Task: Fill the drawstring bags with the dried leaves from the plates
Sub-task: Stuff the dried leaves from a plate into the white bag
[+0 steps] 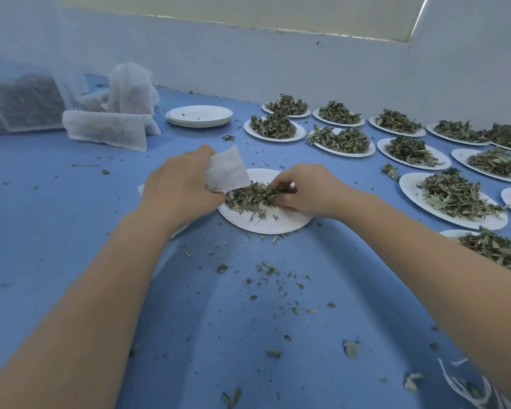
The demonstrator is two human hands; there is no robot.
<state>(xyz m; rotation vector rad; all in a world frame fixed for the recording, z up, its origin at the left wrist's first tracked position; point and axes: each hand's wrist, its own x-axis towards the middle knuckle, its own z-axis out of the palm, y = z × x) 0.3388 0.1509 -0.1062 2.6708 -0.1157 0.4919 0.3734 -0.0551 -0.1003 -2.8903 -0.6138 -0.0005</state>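
Dried leaves (252, 197) lie heaped on a white plate (266, 224) directly under both hands, and the right hand (304, 191) has its fingers curled into the right end of the heap, grasping a bunch, likely to sweep it leftward. Just beside that grip, the left hand (179, 184) clenches a small white drawstring bag (226, 171) by its side, holding it tilted, its lower end touching the heap; this looks meant to let the leaves slide straight in without being lifted, though the bag's mouth itself is hidden. Keeping the work over the plate presumably catches what spills.

Beyond the left hand sits a stack of emptied plates (199, 116), and further left a pile of white bags (112, 125), probably kept on the holding hand's side. Out past the right hand, many loaded plates (452, 202) wait in rows, within that hand's reach. Crumbs (266, 270) are scattered over the blue surface (56, 202) nearer the person.
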